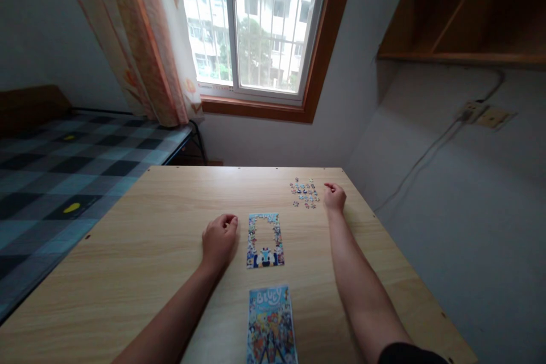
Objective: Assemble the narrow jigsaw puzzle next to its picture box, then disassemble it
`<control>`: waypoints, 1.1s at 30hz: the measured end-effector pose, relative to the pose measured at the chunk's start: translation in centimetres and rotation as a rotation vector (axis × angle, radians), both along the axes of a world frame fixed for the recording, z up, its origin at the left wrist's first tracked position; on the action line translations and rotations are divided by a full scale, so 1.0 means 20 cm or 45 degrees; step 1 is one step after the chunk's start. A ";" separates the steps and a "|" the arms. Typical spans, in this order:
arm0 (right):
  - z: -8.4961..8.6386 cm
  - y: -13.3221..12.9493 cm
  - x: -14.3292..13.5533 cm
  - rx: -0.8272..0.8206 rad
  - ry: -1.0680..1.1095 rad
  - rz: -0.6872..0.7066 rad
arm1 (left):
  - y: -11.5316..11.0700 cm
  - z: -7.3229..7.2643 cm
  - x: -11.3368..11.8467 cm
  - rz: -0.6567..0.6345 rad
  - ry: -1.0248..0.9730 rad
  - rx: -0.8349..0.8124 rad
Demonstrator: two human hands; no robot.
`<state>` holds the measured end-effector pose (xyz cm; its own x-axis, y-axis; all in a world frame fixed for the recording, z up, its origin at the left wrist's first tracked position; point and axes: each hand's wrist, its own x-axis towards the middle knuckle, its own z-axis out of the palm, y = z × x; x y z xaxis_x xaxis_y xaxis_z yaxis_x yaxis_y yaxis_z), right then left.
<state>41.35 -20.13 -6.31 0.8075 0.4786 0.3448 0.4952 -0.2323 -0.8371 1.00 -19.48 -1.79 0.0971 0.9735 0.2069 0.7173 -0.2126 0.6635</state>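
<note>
A partly assembled jigsaw puzzle (278, 242) lies flat on the table; its border and a blue dog face at the near end are joined, with bare wood inside. My left hand (218, 239) rests just left of it, fingers curled in and nothing visible in them. To the far right, loose jigsaw pieces (303, 192) lie spread in a cluster. Beside their right edge is my right hand (335, 196), its fingers drawn together; whether a piece is between them is too small to make out. Nearest me lies a picture sheet or box lid (271, 324) marked "Bluey".
The light wooden table (170, 205) ends at the far edge below a barred window (268, 28). A bed (85, 165) with a checked cover stands to the left. On the right wall are a socket with a cable (469, 112) and a wooden shelf (460, 58).
</note>
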 end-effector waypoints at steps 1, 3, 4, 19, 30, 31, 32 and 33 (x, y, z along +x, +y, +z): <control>0.00 0.00 -0.01 -0.001 -0.025 0.025 | 0.00 -0.01 -0.01 -0.002 -0.049 -0.005; 0.01 0.00 -0.01 -0.010 -0.065 0.056 | 0.00 -0.01 -0.02 -0.012 -0.119 -0.001; 0.01 0.00 -0.02 -0.020 -0.080 0.067 | 0.00 -0.02 -0.02 -0.021 -0.142 0.005; 0.07 -0.05 0.02 -0.383 -0.107 0.318 | 0.01 -0.01 -0.04 -0.030 -0.256 0.011; 0.08 -0.08 0.06 -0.191 -0.080 0.022 | -0.02 0.01 -0.04 -0.007 -0.501 0.060; 0.07 -0.08 0.06 -0.175 -0.078 0.014 | -0.02 0.01 -0.04 -0.006 -0.549 0.055; 0.06 -0.08 0.06 -0.161 -0.070 -0.001 | -0.02 0.01 -0.04 0.000 -0.602 0.041; 0.05 -0.08 0.05 -0.143 -0.047 -0.029 | -0.02 0.01 -0.04 0.010 -0.653 0.018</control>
<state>42.41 -21.79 -5.23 0.8062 0.4978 0.3197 0.5188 -0.3354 -0.7863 0.20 -19.89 -1.53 -0.0273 0.9706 0.2390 0.3014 -0.2200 0.9278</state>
